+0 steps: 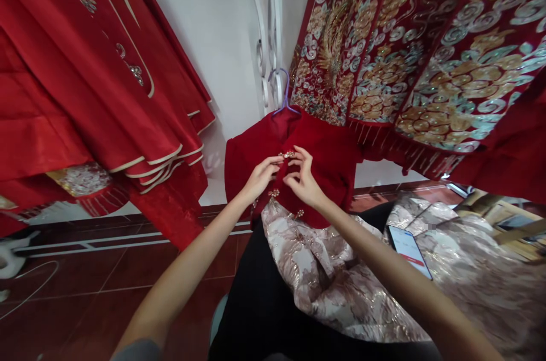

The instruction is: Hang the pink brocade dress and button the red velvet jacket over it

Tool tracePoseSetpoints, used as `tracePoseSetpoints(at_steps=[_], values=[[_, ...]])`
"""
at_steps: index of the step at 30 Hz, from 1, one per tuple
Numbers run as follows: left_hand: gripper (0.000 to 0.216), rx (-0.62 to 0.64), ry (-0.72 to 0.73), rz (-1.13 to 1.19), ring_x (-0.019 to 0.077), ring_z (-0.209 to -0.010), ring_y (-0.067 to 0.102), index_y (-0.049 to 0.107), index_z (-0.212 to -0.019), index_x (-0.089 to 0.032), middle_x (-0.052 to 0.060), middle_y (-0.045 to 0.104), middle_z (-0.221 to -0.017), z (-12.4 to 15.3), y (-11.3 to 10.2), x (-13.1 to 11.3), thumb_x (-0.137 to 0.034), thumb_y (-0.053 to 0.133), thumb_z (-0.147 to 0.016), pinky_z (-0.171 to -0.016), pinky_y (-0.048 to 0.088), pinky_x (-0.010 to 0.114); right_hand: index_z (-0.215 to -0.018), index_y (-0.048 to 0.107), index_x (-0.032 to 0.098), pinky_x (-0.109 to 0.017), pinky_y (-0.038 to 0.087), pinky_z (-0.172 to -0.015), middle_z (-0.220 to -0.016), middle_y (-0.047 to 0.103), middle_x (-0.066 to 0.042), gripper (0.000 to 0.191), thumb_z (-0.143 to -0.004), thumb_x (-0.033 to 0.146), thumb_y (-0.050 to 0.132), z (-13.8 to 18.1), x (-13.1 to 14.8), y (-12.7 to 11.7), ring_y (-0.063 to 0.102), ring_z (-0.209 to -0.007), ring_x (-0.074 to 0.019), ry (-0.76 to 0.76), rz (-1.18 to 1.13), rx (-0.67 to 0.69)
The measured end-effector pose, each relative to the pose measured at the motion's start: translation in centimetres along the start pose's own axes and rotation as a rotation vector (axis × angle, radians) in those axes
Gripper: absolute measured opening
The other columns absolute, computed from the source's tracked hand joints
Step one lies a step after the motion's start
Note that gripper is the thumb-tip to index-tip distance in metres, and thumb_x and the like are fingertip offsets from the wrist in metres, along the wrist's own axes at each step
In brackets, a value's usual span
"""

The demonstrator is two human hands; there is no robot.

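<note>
White wall (191,37) behind; red robe (106,77) hangs left. Centre: red jacket (328,150) on purple hanger (285,94). Left hand (260,179), fingers bunched, then right hand (307,182), fingers curled, at its top clasp (287,154); can't tell grip. Phone (410,252) right, by brocade (473,293).

Your left hand (261,178) and right hand (306,180) are bare, with slim fingers, and behind the grip both forearms (375,256) are bare too, slender at the wrist and thicker toward the elbow. Well back from the grip, on your left side, you have the edge of a plain grey sleeve (139,351). Below the grip and nearer your body, you wear plain black cloth (260,298) over your legs, its weave too dim to tell
</note>
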State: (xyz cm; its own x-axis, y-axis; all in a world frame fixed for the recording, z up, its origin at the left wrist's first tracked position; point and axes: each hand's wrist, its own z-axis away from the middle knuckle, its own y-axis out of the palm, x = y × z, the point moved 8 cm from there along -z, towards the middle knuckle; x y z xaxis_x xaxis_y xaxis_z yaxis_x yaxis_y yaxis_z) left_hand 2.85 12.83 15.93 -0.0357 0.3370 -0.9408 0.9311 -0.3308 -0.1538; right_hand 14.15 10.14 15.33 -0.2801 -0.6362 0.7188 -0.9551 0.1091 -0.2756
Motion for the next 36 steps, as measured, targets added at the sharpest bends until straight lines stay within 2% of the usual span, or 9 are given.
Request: tracePoseSetpoints(at_steps=[4, 7, 12, 15, 18, 24, 29, 33, 36], values=[[0.036, 0.049, -0.104, 0.339, 0.0217, -0.118, 0.052, 0.062, -0.11, -0.02, 0.009, 0.057, -0.129, 0.8, 0.9, 1.3, -0.033, 0.038, -0.086, -0.093, 0.047, 0.039, -0.144, 0.005, 0.022, -0.052, 0.04, -0.101, -0.147, 0.014, -0.017, 0.102, -0.065, 0.029, 0.07, 2.5, 0.8, 1.2, 0.021, -0.136, -0.0339, -0.188, 0.265, 0.047], [0.041, 0.06, -0.107, 0.383, 0.0226, -0.123, 0.049, 0.063, -0.11, -0.021, 0.008, 0.055, -0.132, 1.0, 1.2, 1.3, -0.04, 0.036, -0.087, -0.096, 0.046, 0.041, -0.143, 0.015, 0.024, -0.051, 0.033, -0.107, -0.149, 0.017, -0.013, 0.078, -0.077, 0.019, 0.055, 3.3, 0.7, 1.4, 0.019, -0.139, -0.0289, -0.194, 0.352, 0.071], [0.046, 0.077, -0.157, 0.381, 0.022, -0.128, 0.045, 0.062, -0.115, -0.023, 0.006, 0.052, -0.135, 0.8, 1.1, 2.6, -0.044, 0.032, -0.089, -0.099, 0.042, 0.04, -0.117, 0.045, 0.02, -0.037, 0.051, -0.079, -0.108, 0.056, -0.011, 0.038, -0.079, 0.018, 0.049, 3.6, -0.9, -3.2, 0.058, -0.095, -0.0212, 0.078, 0.287, -0.159], [0.042, 0.055, -0.194, 0.396, 0.0211, -0.129, 0.044, 0.064, -0.112, -0.025, 0.003, 0.053, -0.135, 0.5, 1.3, 3.6, -0.044, 0.035, -0.089, -0.102, 0.04, 0.04, -0.093, 0.047, 0.021, -0.031, 0.05, -0.063, -0.076, 0.057, -0.001, 0.024, -0.072, 0.023, 0.058, 3.7, -1.4, -5.5, 0.057, -0.067, -0.0162, 0.299, 0.193, -0.142], [0.039, 0.011, -0.204, 0.425, 0.0195, -0.129, 0.044, 0.065, -0.108, -0.026, 0.001, 0.054, -0.134, 0.3, 2.0, 4.4, -0.044, 0.036, -0.089, -0.106, 0.037, 0.037, -0.082, 0.046, 0.021, -0.029, 0.049, -0.067, -0.076, 0.057, -0.001, 0.019, -0.069, 0.023, 0.059, 3.2, 0.9, -5.9, 0.058, -0.07, -0.0147, 0.317, 0.056, -0.057], [0.059, -0.097, -0.221, 0.436, 0.0258, -0.106, 0.061, 0.064, -0.103, -0.017, 0.011, 0.068, -0.103, 1.2, 3.0, 5.8, -0.062, 0.03, -0.087, -0.094, 0.046, 0.042, -0.091, 0.05, 0.021, -0.026, 0.052, -0.067, -0.086, 0.059, -0.002, 0.025, -0.069, 0.022, 0.063, 1.9, 3.8, 1.0, 0.06, -0.074, -0.0126, 0.282, -0.277, 0.206], [0.057, -0.256, -0.215, 0.451, 0.0207, -0.089, 0.066, 0.062, -0.098, -0.018, 0.009, 0.069, -0.09, 3.6, 0.5, 7.5, -0.061, 0.024, -0.089, -0.082, 0.052, 0.038, -0.094, 0.06, 0.019, -0.026, 0.054, -0.071, -0.089, 0.063, -0.003, 0.02, -0.074, 0.023, 0.062, -0.4, 0.4, 5.1, 0.061, -0.08, -0.0131, 0.233, -0.153, 0.127], [0.039, -0.275, -0.264, 0.268, 0.017, -0.069, 0.065, 0.063, -0.093, -0.014, 0.007, 0.068, -0.079, 5.7, -2.3, 9.2, -0.05, 0.054, -0.081, -0.069, 0.055, 0.034, -0.095, 0.064, 0.017, -0.027, 0.052, -0.072, -0.086, 0.064, -0.003, 0.021, -0.075, 0.021, 0.062, -1.5, -3.0, 5.8, 0.06, -0.074, -0.0117, 0.281, -0.035, 0.093], [0.028, -0.408, -0.133, 0.081, 0.0124, -0.066, 0.062, 0.062, -0.091, -0.014, 0.006, 0.066, -0.084, 6.1, -5.6, 9.0, -0.037, 0.064, -0.075, -0.066, 0.055, 0.03, -0.095, 0.066, 0.017, -0.027, 0.052, -0.073, -0.085, 0.065, -0.003, 0.02, -0.075, 0.018, 0.061, -1.4, -4.6, 5.8, 0.06, -0.071, -0.0113, 0.303, 0.043, 0.095]])
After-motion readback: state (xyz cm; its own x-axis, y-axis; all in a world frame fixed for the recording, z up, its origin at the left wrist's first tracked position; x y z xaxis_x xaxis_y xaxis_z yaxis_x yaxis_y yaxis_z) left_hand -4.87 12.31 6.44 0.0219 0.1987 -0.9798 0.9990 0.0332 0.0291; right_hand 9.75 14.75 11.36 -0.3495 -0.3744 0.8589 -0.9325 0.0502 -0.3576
